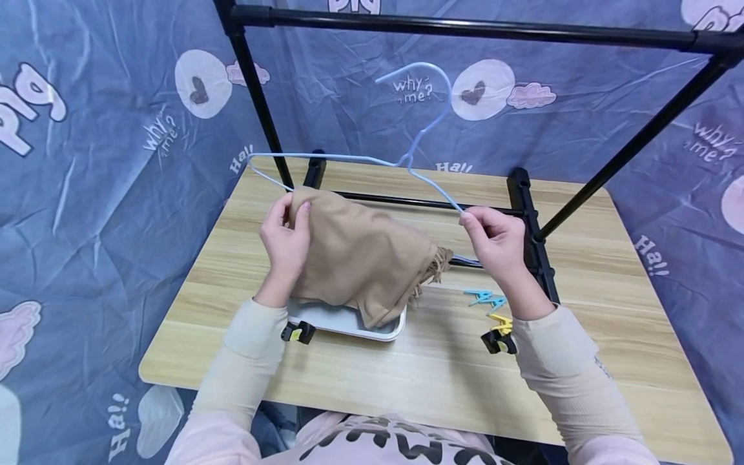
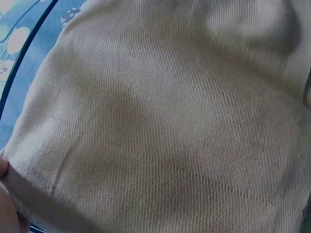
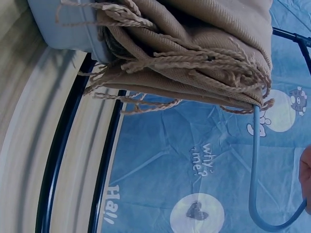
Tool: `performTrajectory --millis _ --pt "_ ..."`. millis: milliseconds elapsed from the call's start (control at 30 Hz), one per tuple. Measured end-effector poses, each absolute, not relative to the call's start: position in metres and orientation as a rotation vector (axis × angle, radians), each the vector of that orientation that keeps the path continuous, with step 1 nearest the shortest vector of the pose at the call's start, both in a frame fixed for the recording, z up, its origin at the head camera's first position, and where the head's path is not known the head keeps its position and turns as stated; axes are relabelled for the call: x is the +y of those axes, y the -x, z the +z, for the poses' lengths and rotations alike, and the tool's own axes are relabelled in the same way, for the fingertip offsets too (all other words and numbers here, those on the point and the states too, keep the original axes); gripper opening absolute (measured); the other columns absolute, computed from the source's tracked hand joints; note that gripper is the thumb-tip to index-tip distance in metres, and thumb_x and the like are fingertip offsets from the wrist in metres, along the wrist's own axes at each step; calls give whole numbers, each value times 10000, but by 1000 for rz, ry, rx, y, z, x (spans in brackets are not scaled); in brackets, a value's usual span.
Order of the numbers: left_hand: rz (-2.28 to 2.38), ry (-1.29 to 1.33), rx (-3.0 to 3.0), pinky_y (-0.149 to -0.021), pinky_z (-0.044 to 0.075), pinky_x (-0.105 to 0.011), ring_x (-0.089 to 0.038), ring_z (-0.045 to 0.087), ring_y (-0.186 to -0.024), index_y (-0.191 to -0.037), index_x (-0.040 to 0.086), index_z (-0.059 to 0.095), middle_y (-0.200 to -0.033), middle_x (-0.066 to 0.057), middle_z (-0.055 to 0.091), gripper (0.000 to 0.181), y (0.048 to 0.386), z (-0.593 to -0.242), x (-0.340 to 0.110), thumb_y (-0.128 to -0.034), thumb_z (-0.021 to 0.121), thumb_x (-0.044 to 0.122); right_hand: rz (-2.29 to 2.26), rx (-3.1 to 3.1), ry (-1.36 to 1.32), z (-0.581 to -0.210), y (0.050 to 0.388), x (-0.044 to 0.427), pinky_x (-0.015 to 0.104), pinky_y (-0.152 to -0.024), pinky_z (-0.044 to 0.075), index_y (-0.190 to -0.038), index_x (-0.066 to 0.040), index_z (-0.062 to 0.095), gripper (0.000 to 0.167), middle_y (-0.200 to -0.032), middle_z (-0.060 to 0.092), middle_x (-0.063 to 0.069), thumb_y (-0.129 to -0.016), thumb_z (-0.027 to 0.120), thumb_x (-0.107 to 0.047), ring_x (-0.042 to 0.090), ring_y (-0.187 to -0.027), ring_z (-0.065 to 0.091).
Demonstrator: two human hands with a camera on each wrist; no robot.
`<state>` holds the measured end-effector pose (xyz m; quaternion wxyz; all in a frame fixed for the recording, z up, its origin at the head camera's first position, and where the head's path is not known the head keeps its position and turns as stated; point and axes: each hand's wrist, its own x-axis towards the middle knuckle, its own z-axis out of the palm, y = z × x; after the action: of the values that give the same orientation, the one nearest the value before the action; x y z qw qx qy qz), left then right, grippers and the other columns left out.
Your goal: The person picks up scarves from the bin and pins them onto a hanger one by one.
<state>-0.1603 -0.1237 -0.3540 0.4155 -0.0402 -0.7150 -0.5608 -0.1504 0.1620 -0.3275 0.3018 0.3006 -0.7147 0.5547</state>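
The left hand (image 1: 286, 242) pinches the upper left corner of the scarf (image 1: 360, 252), draped over the lower wire (image 3: 253, 160) above the tray (image 1: 343, 320), while the right hand (image 1: 496, 242) grips the right shoulder of the hanger (image 1: 407, 157), which should be held level while folds are spread evenly.

The brown cloth (image 1: 360, 248) hides much of the tray (image 1: 334, 316) and, apparently, a lower stretch of the hanger (image 1: 408, 157).

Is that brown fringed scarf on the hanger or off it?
On: the scarf drapes over the lower bar of the blue hanger, whose wire shows beyond both ends.
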Motion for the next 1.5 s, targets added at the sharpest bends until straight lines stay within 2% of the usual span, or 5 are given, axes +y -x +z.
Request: performTrajectory --millis 233,467,667,1167,1500 --pt "-1261 85 -1790 -571 329 -270 -239 414 -591 -793 -131 588 -634 -200 463 74 152 -327 -117 -732 601 -90 1467 -1944 -833 -327 149 161 180 -381 223 -677 79 593 107 -465 404 13 -769 547 108 43 -388 288" --pt "-1188 -4 -1846 -567 342 -210 -164 446 -595 -806 -31 664 -656 -114 527 143 175 -346 -133 -724 680 85 1496 -1945 -845 -326 147 161 183 -387 225 -670 71 590 119 -474 401 11 -784 556 76 50 -399 288" --pt "-1118 -33 -1977 -596 362 -275 -205 472 -608 -828 -29 663 -669 -127 541 229 181 -351 -142 -750 661 186 1523 -1921 -861 -324 146 160 182 -385 222 -665 76 584 145 -473 393 19 -801 559 32 50 -398 284" --pt "-1157 -19 -2066 -553 399 -204 -147 501 -571 -848 -29 513 -660 -71 531 237 189 -354 -149 -800 569 197 1516 -1912 -801 -320 146 162 180 -386 216 -671 101 581 146 -477 402 10 -800 556 39 46 -389 270" --pt "-813 108 -2146 -574 403 -379 -249 518 -657 -942 -21 594 -716 -129 545 290 179 -346 -150 -836 534 243 1524 -1936 -748 -316 148 163 180 -382 211 -686 119 591 108 -487 430 0 -780 550 85 50 -387 269"
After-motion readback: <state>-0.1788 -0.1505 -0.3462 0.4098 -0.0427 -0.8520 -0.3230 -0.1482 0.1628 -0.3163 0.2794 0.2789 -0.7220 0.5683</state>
